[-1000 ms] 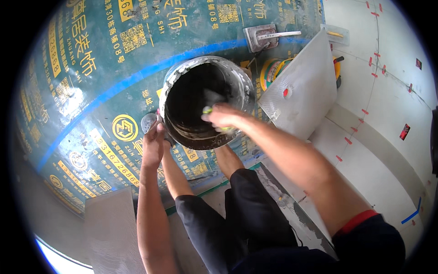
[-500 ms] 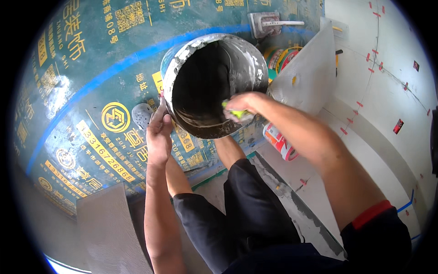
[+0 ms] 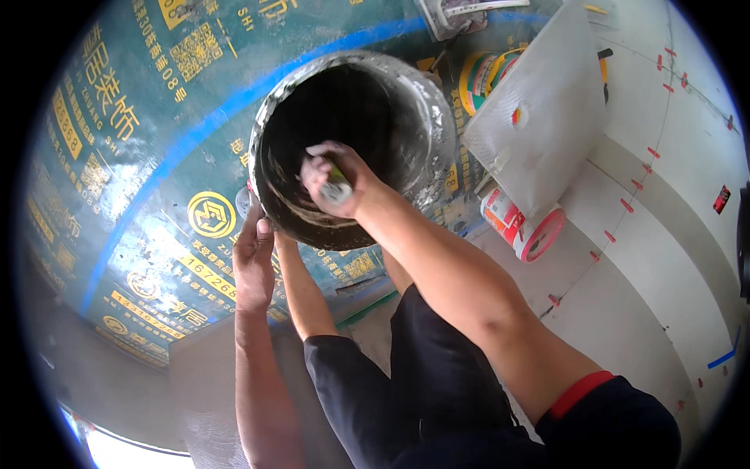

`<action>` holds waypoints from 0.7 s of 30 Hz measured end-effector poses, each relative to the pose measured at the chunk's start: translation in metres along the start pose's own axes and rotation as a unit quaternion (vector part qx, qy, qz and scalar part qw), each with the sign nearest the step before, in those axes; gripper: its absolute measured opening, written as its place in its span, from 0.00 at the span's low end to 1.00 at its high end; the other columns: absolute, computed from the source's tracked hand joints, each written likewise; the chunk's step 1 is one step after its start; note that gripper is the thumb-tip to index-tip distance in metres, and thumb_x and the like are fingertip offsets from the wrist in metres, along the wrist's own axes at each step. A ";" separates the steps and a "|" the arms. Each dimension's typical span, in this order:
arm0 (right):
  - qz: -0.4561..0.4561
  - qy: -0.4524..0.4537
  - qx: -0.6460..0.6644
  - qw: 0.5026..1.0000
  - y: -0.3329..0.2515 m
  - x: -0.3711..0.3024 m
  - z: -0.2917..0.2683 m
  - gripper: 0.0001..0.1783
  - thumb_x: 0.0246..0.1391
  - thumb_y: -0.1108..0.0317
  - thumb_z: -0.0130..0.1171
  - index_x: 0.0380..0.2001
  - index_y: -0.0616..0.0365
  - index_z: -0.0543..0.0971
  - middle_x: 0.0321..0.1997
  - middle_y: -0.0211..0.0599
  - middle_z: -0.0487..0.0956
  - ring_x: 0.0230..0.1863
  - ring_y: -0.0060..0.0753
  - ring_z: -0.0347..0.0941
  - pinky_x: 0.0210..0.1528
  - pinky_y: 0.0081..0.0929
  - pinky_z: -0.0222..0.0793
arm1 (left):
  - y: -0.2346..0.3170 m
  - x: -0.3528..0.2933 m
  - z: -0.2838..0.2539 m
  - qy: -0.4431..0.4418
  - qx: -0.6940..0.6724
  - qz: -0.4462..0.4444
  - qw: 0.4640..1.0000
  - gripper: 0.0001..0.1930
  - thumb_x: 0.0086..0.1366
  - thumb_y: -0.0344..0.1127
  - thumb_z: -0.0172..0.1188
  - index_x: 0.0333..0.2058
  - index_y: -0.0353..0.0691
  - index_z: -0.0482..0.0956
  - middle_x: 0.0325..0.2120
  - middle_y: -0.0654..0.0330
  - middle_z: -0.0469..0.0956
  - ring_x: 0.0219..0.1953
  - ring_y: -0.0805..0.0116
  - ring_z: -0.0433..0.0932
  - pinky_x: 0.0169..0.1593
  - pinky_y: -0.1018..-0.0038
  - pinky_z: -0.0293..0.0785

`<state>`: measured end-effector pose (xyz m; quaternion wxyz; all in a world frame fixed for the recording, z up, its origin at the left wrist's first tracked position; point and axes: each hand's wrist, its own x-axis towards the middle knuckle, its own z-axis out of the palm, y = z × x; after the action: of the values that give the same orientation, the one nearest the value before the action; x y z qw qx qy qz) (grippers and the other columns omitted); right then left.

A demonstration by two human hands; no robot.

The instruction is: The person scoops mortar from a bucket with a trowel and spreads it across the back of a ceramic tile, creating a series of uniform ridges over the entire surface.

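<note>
A large bucket, smeared with grey-white mortar, is tilted with its mouth towards me; its inside is dark. My right hand reaches into the mouth, closed round the yellow-green handle of a tool. The working end of that tool is lost in the shadow of the bucket. At the bucket's left rim, my left hand is closed on the edge, thumb showing and some fingers hidden. My bare legs and dark shorts are just below the bucket.
Green printed floor sheeting with blue tape lies under the bucket. To the right are a leaning pale panel, a red-and-white pail and a green-yellow pail. A flat trowel lies beyond; a ridged grey tile is lower left.
My right hand has moved left and deeper into the bucket with the tool. The view has shifted, and the bucket sits slightly further left. My left hand stays on its rim.
</note>
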<state>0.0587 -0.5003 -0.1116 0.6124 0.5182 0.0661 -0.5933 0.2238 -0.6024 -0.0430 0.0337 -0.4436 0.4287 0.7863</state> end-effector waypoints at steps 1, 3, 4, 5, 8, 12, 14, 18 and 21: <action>-0.008 0.046 -0.056 0.997 0.004 -0.014 0.005 0.14 0.53 0.60 0.52 0.18 0.54 0.69 0.14 0.23 0.67 0.13 0.18 0.66 0.16 0.15 0.65 | 0.000 -0.004 -0.007 0.014 0.035 -0.012 0.999 0.22 0.70 0.39 0.41 0.57 0.32 0.61 0.50 0.57 0.70 0.55 0.69 0.65 0.60 0.71 0.57; 0.022 0.151 -0.230 0.961 0.014 -0.048 0.021 0.19 0.55 0.49 0.50 0.25 0.56 0.69 0.16 0.25 0.67 0.12 0.18 0.63 0.13 0.16 0.63 | -0.005 -0.008 -0.016 0.024 0.026 -0.002 0.999 0.21 0.70 0.40 0.42 0.56 0.32 0.63 0.50 0.57 0.71 0.54 0.70 0.65 0.59 0.72 0.57; -0.013 0.184 -0.378 0.907 0.021 -0.070 0.035 0.19 0.57 0.49 0.45 0.26 0.54 0.69 0.15 0.27 0.67 0.11 0.20 0.62 0.14 0.16 0.62 | -0.009 -0.006 -0.014 0.024 0.041 -0.002 0.999 0.22 0.69 0.40 0.43 0.56 0.32 0.63 0.50 0.57 0.70 0.54 0.71 0.65 0.59 0.72 0.57; 0.001 0.282 -0.521 0.806 0.026 -0.084 0.044 0.22 0.60 0.48 0.39 0.25 0.56 0.68 0.12 0.31 0.64 0.11 0.28 0.62 0.16 0.26 0.62 | -0.010 -0.006 -0.012 0.026 0.059 -0.005 0.998 0.22 0.69 0.40 0.43 0.56 0.31 0.63 0.50 0.57 0.70 0.54 0.71 0.65 0.59 0.72 0.56; -0.018 0.291 -0.814 0.502 0.028 -0.120 0.050 0.16 0.58 0.55 0.46 0.33 0.57 0.72 0.15 0.33 0.68 0.16 0.28 0.69 0.21 0.28 0.67 | -0.004 -0.007 -0.008 0.051 0.077 -0.006 0.996 0.23 0.68 0.39 0.45 0.57 0.31 0.61 0.46 0.55 0.74 0.49 0.72 0.69 0.53 0.75 0.63; 0.022 0.333 -0.539 0.773 0.009 -0.135 0.058 0.05 0.54 0.68 0.54 0.31 0.55 0.70 0.18 0.31 0.71 0.17 0.24 0.68 0.21 0.24 0.70 | 0.003 -0.008 -0.005 0.030 0.027 -0.013 0.999 0.23 0.68 0.39 0.46 0.57 0.31 0.62 0.38 0.58 0.77 0.40 0.75 0.71 0.46 0.78 0.66; 0.024 0.324 -0.480 0.815 -0.014 -0.127 0.064 0.06 0.54 0.68 0.55 0.28 0.54 0.69 0.17 0.34 0.71 0.16 0.25 0.68 0.20 0.23 0.68 | 0.002 -0.008 -0.008 0.032 0.047 0.006 0.998 0.23 0.68 0.39 0.46 0.57 0.31 0.62 0.36 0.58 0.76 0.39 0.76 0.70 0.45 0.79 0.66; 0.011 0.445 -0.656 0.610 -0.050 -0.096 0.103 0.10 0.58 0.66 0.43 0.30 0.58 0.72 0.16 0.34 0.68 0.15 0.29 0.67 0.16 0.26 0.65 | 0.008 -0.009 -0.010 0.016 0.064 -0.004 0.998 0.24 0.67 0.40 0.47 0.57 0.31 0.62 0.37 0.58 0.76 0.39 0.77 0.68 0.45 0.81 0.64; 0.140 0.433 -0.864 0.216 -0.022 -0.045 0.152 0.09 0.49 0.70 0.47 0.28 0.62 0.75 0.16 0.42 0.73 0.16 0.37 0.72 0.18 0.39 0.69 | -0.002 -0.003 -0.008 -0.011 0.029 0.042 0.999 0.25 0.68 0.39 0.46 0.58 0.30 0.59 0.46 0.53 0.73 0.47 0.74 0.67 0.51 0.80 0.61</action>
<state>-0.0528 -0.5734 -0.0234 0.6340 -0.1515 0.7197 0.2389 0.2316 -0.6057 -0.0443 0.0185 -0.4155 0.4694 0.7789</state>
